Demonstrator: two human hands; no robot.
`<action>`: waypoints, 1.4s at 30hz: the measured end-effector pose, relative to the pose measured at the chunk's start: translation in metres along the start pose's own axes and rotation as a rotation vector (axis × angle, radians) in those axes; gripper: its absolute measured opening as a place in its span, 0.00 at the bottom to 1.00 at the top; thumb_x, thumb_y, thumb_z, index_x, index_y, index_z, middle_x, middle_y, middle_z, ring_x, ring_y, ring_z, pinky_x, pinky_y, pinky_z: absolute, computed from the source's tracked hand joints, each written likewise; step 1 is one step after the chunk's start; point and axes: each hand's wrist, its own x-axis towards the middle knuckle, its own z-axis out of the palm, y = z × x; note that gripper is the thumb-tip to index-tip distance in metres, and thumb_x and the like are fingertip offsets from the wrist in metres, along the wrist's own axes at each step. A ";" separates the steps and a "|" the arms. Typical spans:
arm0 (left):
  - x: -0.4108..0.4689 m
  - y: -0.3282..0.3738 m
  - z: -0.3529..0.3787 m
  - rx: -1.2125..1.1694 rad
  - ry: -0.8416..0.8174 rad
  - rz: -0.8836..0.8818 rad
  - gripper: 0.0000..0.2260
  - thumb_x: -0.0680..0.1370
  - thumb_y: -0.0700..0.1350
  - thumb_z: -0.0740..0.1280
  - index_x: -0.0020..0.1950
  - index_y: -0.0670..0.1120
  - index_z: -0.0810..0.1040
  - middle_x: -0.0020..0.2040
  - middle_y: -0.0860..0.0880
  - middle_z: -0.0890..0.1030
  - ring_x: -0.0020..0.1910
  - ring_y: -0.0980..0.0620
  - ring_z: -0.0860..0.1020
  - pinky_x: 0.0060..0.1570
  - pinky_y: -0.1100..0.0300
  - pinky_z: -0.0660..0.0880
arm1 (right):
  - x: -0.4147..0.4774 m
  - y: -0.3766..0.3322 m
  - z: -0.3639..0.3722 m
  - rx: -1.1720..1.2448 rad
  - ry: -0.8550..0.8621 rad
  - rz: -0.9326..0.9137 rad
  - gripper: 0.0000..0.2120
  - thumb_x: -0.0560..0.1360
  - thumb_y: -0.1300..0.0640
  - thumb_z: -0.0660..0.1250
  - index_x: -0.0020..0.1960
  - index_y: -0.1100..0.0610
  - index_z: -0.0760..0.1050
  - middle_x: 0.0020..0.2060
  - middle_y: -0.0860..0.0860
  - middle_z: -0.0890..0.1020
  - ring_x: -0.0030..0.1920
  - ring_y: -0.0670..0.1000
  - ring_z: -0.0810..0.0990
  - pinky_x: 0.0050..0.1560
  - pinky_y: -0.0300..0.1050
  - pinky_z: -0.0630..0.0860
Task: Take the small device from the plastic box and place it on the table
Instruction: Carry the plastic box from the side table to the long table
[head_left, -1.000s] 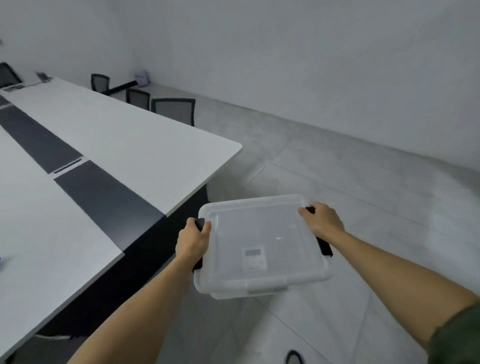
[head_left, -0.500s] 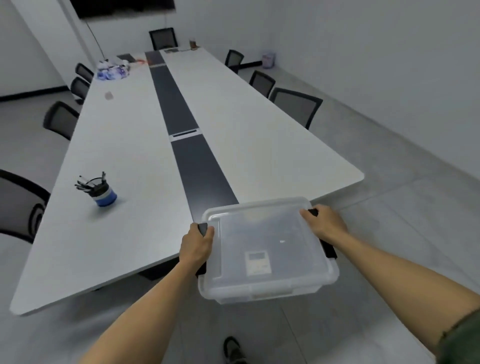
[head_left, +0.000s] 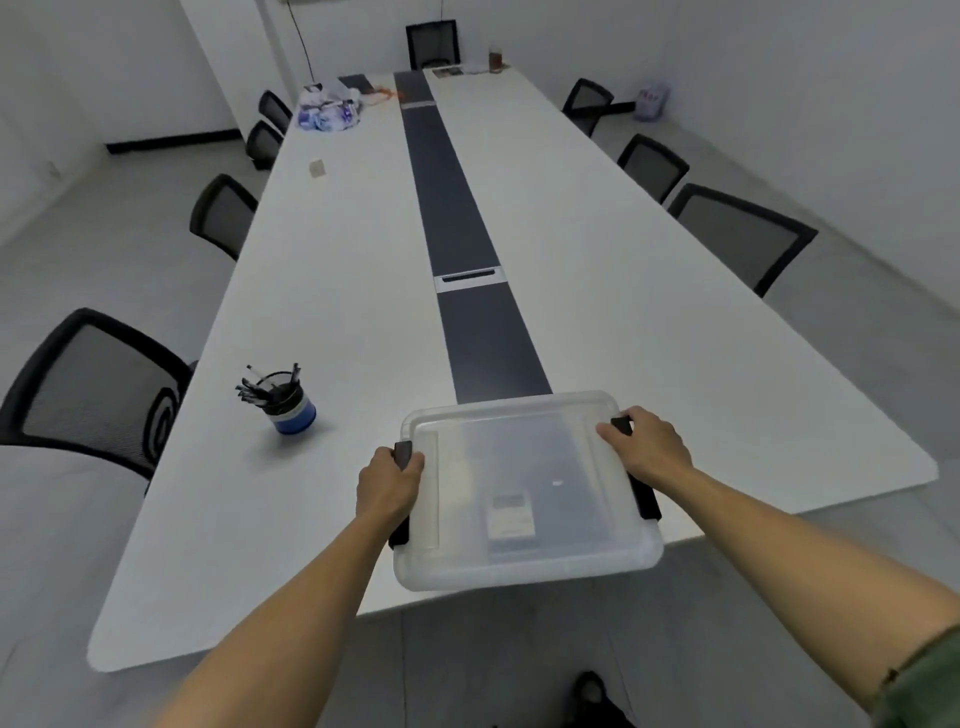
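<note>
A clear plastic box (head_left: 524, 566) with its lid on and black side latches hangs over the near end of the long white table (head_left: 332, 291). My left hand (head_left: 387, 486) grips its left edge at the latch, and my right hand (head_left: 649, 447) grips its right edge. Through the lid I see the small device (head_left: 510, 517), pale and rectangular with a little screen, lying on the box floor near the front.
A blue pen cup (head_left: 283, 402) with several pens stands on the table to the left of the box. A dark strip (head_left: 457, 228) runs down the table's middle. Black mesh chairs (head_left: 93, 395) line both sides. Bags and a cup sit at the far end.
My view has swung left and forward to face the table head-on. The box, still held in both hands, has come from over the floor to over the table's near end.
</note>
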 end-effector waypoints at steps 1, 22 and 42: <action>0.010 0.000 0.000 -0.012 0.008 -0.023 0.15 0.79 0.52 0.62 0.57 0.41 0.72 0.48 0.45 0.76 0.45 0.45 0.75 0.44 0.55 0.71 | 0.012 -0.006 0.004 -0.008 -0.013 -0.007 0.17 0.77 0.41 0.62 0.55 0.54 0.73 0.45 0.50 0.78 0.45 0.55 0.78 0.42 0.47 0.71; 0.196 0.019 0.003 -0.013 0.079 -0.219 0.14 0.78 0.50 0.63 0.56 0.41 0.74 0.50 0.43 0.79 0.46 0.43 0.77 0.45 0.53 0.74 | 0.228 -0.096 0.073 -0.059 -0.212 -0.068 0.23 0.77 0.42 0.63 0.65 0.56 0.72 0.56 0.54 0.81 0.50 0.56 0.77 0.48 0.49 0.75; 0.206 -0.010 0.004 0.055 -0.008 -0.138 0.17 0.82 0.56 0.55 0.57 0.42 0.69 0.48 0.42 0.80 0.44 0.43 0.78 0.44 0.49 0.78 | 0.206 -0.088 0.102 -0.174 -0.181 -0.049 0.22 0.81 0.40 0.55 0.56 0.58 0.71 0.44 0.54 0.81 0.41 0.55 0.80 0.44 0.53 0.80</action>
